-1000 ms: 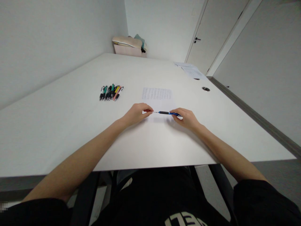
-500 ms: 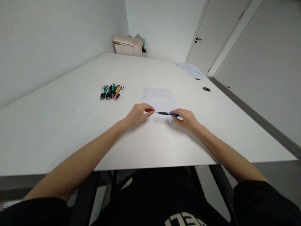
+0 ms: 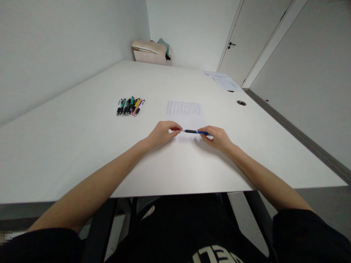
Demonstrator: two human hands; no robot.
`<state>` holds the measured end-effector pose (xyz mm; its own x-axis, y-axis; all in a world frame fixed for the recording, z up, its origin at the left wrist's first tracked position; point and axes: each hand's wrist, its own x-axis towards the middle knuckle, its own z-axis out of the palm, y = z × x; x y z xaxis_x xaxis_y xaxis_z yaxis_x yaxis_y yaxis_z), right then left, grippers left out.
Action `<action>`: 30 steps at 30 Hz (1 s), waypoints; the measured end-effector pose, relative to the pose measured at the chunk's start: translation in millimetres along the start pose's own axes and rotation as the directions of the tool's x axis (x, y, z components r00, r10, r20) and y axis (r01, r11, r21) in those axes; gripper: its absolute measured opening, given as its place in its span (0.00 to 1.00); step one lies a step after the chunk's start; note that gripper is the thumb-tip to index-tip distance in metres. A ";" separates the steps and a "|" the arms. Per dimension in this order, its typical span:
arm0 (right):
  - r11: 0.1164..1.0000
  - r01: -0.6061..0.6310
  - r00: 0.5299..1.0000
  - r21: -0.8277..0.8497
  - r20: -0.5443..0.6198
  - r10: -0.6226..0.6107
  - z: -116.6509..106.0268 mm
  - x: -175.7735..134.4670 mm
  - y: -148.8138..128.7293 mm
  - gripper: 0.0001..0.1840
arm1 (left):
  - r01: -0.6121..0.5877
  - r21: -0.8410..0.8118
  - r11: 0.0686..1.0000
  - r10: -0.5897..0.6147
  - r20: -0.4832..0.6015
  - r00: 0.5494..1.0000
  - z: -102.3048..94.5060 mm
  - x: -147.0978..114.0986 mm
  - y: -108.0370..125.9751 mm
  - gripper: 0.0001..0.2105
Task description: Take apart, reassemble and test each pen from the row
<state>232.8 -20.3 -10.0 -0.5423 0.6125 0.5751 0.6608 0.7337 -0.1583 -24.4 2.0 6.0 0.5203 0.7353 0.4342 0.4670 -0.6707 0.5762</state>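
A blue pen (image 3: 191, 131) with a black grip is held level above a sheet of paper (image 3: 189, 120), its thin tip pointing left. My right hand (image 3: 216, 137) pinches the blue barrel between thumb and fingers. The thumb and index finger of my left hand (image 3: 163, 133) are closed together at the pen's tip. Whether a small part sits between those fingertips is too small to tell. The paper carries rows of small writing or print on its far half, and my hands are over its near part.
To the left lies a row of several pens (image 3: 130, 106) in black, green, yellow, pink and white. Further back right are loose papers (image 3: 222, 81) and a round cable grommet (image 3: 241, 103). A box with folded cloth (image 3: 150, 53) stands beyond the table's far edge.
My left fingertips have shifted slightly right along the pen's tip, so a little less of it shows. My right hand and the pen stay nearly in place.
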 end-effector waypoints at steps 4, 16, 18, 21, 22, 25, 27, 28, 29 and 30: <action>1.000 0.005 1.000 0.010 -0.002 -0.004 1.1 0.0 0.3 0.10 | -0.019 -0.036 0.999 0.019 0.004 1.000 2.2 -0.4 -2.5 0.08; 1.000 0.012 1.000 0.017 0.013 -0.012 1.8 1.6 -3.8 0.10 | -0.024 -0.055 0.998 0.026 0.024 0.999 6.9 -0.9 -2.4 0.09; 1.000 0.010 1.000 0.017 0.014 -0.010 2.0 1.4 -3.9 0.10 | -0.022 -0.053 0.998 0.024 0.031 0.999 7.3 -1.0 -2.3 0.09; 1.000 0.005 1.000 0.019 0.018 -0.005 2.0 1.4 -4.5 0.10 | -0.018 -0.051 0.999 0.020 0.040 0.999 8.1 -1.0 -2.5 0.09; 1.000 0.002 1.000 0.020 0.019 -0.003 1.9 1.5 -4.7 0.10 | -0.017 -0.052 0.999 0.019 0.042 0.999 8.3 -1.0 -2.5 0.09; 1.000 0.001 1.000 0.021 0.022 -0.002 1.3 1.9 -5.2 0.10 | -0.022 -0.050 0.998 0.025 0.051 0.998 7.2 -0.5 -2.2 0.10; 1.000 -0.001 1.000 0.017 0.022 0.001 1.1 1.9 -5.0 0.10 | -0.027 -0.033 0.999 0.029 0.057 0.998 4.2 0.5 -1.9 0.11; 1.000 -0.001 1.000 0.016 0.023 0.001 1.0 1.9 -4.7 0.10 | -0.024 -0.018 1.000 0.025 0.057 0.998 1.7 1.2 -2.0 0.11; 1.000 -0.001 1.000 0.015 0.022 0.001 0.9 1.7 -4.3 0.10 | -0.016 -0.002 1.000 0.016 0.056 0.998 -1.4 2.0 -2.3 0.11; 1.000 -0.001 1.000 0.014 0.019 0.000 0.9 1.6 -3.9 0.10 | -0.004 0.015 1.000 0.003 0.054 0.999 -5.2 3.0 -3.0 0.11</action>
<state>228.9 -22.0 -9.3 -0.5518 0.6183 0.5596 0.6539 0.7373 -0.1699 -27.9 6.6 9.2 0.5599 0.7269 0.3977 0.4757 -0.6750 0.5641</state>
